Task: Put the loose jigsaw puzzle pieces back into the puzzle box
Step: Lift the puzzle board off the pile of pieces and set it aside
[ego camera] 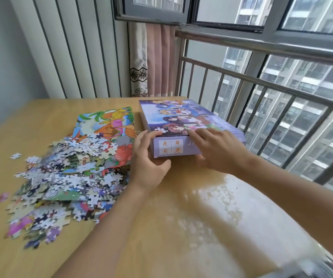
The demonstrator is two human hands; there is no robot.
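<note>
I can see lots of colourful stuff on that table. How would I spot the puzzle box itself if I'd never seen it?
Start at the wooden table beside the railed window. The puzzle box sits at its far right side, with both hands at its near end. Unlike the flat dinosaur picture sheet and the loose pieces to its left, it is a raised purple box with orange letters A, B, C, D on its front.

We can read the orange letters A, B, C and D on the front side of the puzzle box.

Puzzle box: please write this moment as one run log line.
box: lid on | left hand: grips near corner | right hand: fingers on lid edge | loose pieces: piled on table, left of box | stage: opening not done
</note>
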